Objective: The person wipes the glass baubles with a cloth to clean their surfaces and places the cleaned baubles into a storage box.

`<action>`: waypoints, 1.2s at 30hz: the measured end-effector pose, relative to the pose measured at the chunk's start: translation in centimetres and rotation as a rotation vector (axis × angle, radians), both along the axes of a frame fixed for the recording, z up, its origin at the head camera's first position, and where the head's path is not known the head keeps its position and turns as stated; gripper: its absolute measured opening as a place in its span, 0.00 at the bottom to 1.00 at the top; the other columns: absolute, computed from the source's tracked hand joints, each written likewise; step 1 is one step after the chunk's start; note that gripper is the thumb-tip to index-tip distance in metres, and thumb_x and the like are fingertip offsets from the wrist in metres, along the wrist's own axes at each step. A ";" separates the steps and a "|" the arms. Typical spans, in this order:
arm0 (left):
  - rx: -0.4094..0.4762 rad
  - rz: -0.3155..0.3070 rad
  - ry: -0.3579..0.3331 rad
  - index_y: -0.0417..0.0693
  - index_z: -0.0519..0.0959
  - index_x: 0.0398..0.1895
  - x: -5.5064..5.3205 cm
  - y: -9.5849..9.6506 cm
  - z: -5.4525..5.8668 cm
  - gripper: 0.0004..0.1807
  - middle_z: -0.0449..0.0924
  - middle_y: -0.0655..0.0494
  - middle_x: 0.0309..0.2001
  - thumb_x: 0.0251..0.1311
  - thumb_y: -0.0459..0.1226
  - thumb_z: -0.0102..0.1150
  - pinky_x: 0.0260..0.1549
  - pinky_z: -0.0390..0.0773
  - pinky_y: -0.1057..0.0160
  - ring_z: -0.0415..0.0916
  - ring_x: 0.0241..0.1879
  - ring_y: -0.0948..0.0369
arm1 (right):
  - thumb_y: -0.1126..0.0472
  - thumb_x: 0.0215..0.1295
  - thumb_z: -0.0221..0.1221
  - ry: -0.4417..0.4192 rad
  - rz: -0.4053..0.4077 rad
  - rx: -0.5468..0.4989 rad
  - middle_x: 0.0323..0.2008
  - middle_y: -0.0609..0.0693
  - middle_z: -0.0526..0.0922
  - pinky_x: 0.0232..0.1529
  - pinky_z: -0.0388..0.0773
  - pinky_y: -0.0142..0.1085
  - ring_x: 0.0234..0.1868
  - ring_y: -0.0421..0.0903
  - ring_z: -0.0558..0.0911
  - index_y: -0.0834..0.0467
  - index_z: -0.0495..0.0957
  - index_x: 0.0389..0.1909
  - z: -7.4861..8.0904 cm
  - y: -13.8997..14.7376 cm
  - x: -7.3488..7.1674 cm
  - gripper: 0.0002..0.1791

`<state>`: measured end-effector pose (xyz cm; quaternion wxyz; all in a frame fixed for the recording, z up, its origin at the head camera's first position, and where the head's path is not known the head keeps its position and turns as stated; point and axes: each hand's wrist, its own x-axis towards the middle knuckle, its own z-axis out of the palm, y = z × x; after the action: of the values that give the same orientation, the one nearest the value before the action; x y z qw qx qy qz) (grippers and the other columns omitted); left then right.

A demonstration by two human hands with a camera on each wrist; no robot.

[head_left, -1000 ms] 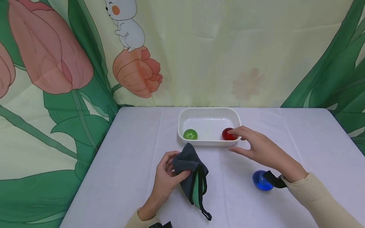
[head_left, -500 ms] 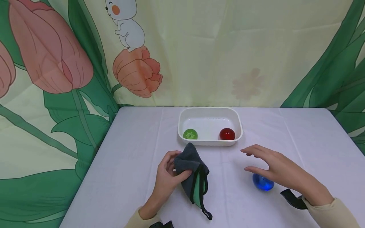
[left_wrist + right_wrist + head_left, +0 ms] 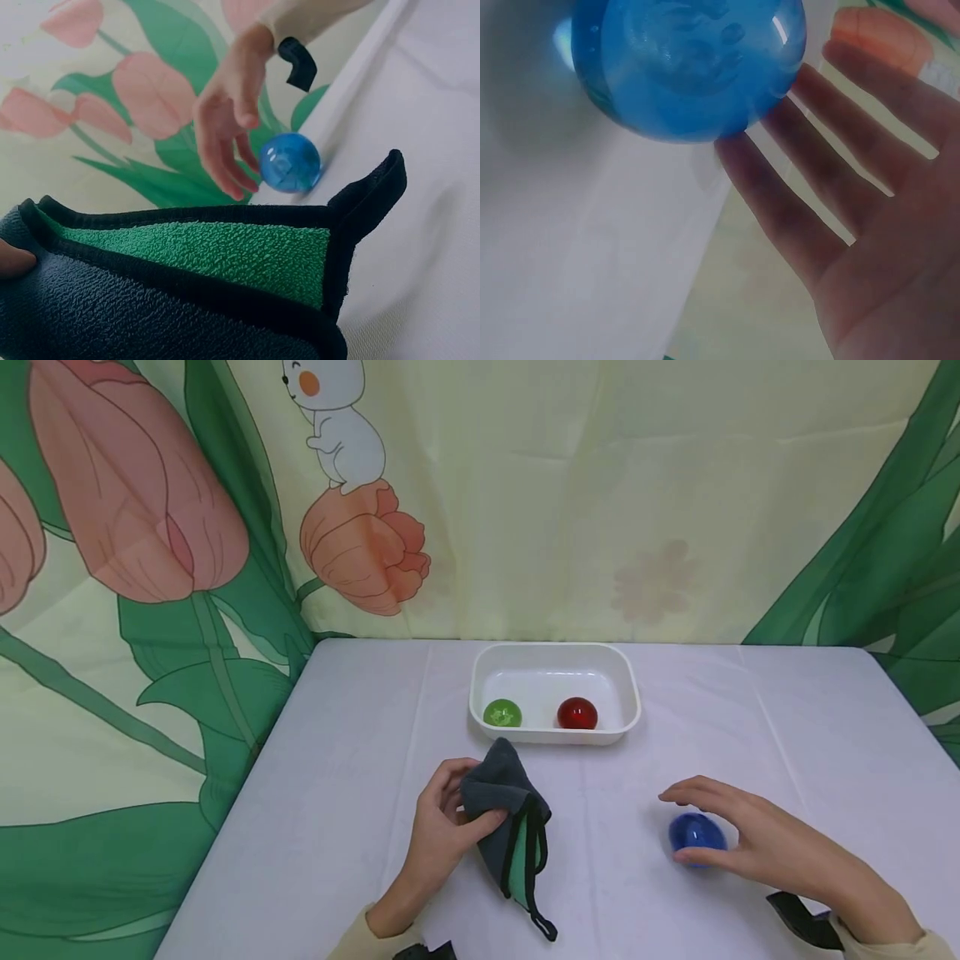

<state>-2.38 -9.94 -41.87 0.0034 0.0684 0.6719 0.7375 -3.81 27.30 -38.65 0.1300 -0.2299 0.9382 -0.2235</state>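
Head: left hand (image 3: pixel 441 837) pinches the folded gray-green cloth (image 3: pixel 501 793) in front of the white tray (image 3: pixel 555 737); green ball (image 3: pixel 502 713) and red ball (image 3: pixel 577 713) sit inside. Right hand (image 3: pixel 772 843) released, relaxed, around the blue ball (image 3: pixel 696 832) on the white tablecloth (image 3: pixel 622 893).

Left wrist: cloth gapes — green lining (image 3: pixel 225 251) showing.

Right wrist: fingers (image 3: pixel 780 206) extended beside ball — can't tell contact.

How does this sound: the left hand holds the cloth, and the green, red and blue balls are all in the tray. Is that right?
Not quite: the blue ball isn't in the tray. The head view shows it on the table, by the right hand. The left hand does hold the cloth, and the green ball and red ball are in the tray.
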 end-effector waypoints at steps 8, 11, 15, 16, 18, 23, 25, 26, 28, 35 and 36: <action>0.004 0.003 -0.011 0.42 0.71 0.59 0.1 0.0 0.1 0.32 0.79 0.40 0.54 0.49 0.24 0.70 0.42 0.84 0.62 0.81 0.47 0.57 | 0.31 0.47 0.68 0.055 0.038 0.028 0.54 0.40 0.78 0.47 0.83 0.38 0.53 0.46 0.79 0.43 0.81 0.53 -1.5 1.0 0.3 0.32; 0.008 0.004 -0.010 0.42 0.71 0.59 0.0 0.0 0.1 0.32 0.79 0.40 0.54 0.49 0.24 0.70 0.42 0.84 0.62 0.81 0.47 0.57 | 0.32 0.48 0.68 0.080 0.035 0.015 0.52 0.38 0.78 0.45 0.81 0.30 0.51 0.38 0.78 0.42 0.81 0.51 -2.0 1.5 0.4 0.31; 0.013 0.009 -0.015 0.42 0.71 0.59 0.0 0.0 0.1 0.32 0.79 0.40 0.54 0.49 0.24 0.70 0.42 0.84 0.62 0.81 0.47 0.57 | 0.32 0.49 0.67 0.002 -0.003 -0.012 0.52 0.39 0.79 0.43 0.80 0.27 0.50 0.32 0.76 0.42 0.80 0.52 -2.5 1.9 0.5 0.31; 0.013 0.011 -0.017 0.42 0.71 0.59 0.1 0.0 0.1 0.32 0.79 0.40 0.54 0.49 0.24 0.70 0.42 0.84 0.62 0.81 0.47 0.57 | 0.32 0.49 0.68 -0.019 -0.010 -0.022 0.52 0.40 0.79 0.42 0.80 0.28 0.49 0.31 0.76 0.43 0.80 0.53 -2.6 2.0 0.5 0.31; 0.013 0.014 -0.020 0.42 0.71 0.58 0.1 -0.1 -0.1 0.32 0.79 0.40 0.54 0.49 0.24 0.71 0.42 0.84 0.62 0.81 0.46 0.57 | 0.34 0.50 0.68 -0.038 -0.012 -0.037 0.52 0.43 0.80 0.41 0.81 0.28 0.48 0.31 0.76 0.45 0.80 0.53 -2.8 2.0 0.5 0.31; 0.011 0.016 -0.015 0.39 0.71 0.58 0.1 -0.2 -0.3 0.31 0.80 0.40 0.53 0.49 0.24 0.71 0.41 0.84 0.61 0.81 0.46 0.57 | 0.35 0.52 0.68 -0.082 -0.018 -0.027 0.50 0.44 0.81 0.39 0.81 0.28 0.44 0.29 0.76 0.49 0.80 0.53 -3.0 1.8 0.4 0.32; 0.006 0.021 -0.013 0.40 0.71 0.58 0.1 -0.3 -0.3 0.31 0.80 0.40 0.53 0.49 0.24 0.71 0.42 0.84 0.61 0.81 0.46 0.57 | 0.36 0.53 0.69 -0.083 -0.008 -0.027 0.48 0.44 0.82 0.37 0.80 0.28 0.43 0.29 0.75 0.51 0.80 0.53 -3.1 1.7 0.2 0.31; 0.005 0.024 -0.011 0.40 0.71 0.57 0.1 -0.3 -0.3 0.30 0.80 0.40 0.53 0.49 0.24 0.71 0.42 0.84 0.61 0.81 0.46 0.57 | 0.37 0.53 0.69 -0.078 0.000 -0.034 0.47 0.43 0.82 0.36 0.80 0.29 0.42 0.29 0.75 0.52 0.80 0.52 -3.1 1.7 0.1 0.31; 0.000 0.029 -0.015 0.41 0.71 0.58 0.1 -0.4 -0.3 0.31 0.80 0.41 0.53 0.49 0.24 0.71 0.42 0.84 0.62 0.81 0.46 0.56 | 0.39 0.54 0.70 -0.063 0.022 -0.042 0.46 0.43 0.83 0.35 0.80 0.29 0.41 0.29 0.75 0.53 0.81 0.51 -3.1 1.7 0.0 0.29; -0.003 0.033 -0.022 0.43 0.71 0.58 0.0 -0.5 -0.2 0.32 0.79 0.41 0.54 0.48 0.24 0.71 0.42 0.84 0.62 0.81 0.46 0.56 | 0.41 0.54 0.70 -0.071 0.043 -0.042 0.47 0.46 0.84 0.37 0.81 0.29 0.43 0.31 0.77 0.55 0.81 0.50 -2.6 1.5 -0.6 0.29; -0.003 0.032 -0.022 0.43 0.71 0.58 -0.1 -0.5 -0.2 0.32 0.79 0.41 0.54 0.49 0.24 0.71 0.42 0.84 0.62 0.81 0.46 0.56 | 0.41 0.54 0.70 -0.074 0.037 -0.038 0.48 0.46 0.84 0.37 0.81 0.29 0.44 0.33 0.78 0.55 0.81 0.50 -2.5 1.4 -0.7 0.29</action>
<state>-2.44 -10.41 -42.05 -0.0010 0.0496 0.6738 0.7373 -4.53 28.75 -41.15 0.1643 -0.2413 0.9240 -0.2470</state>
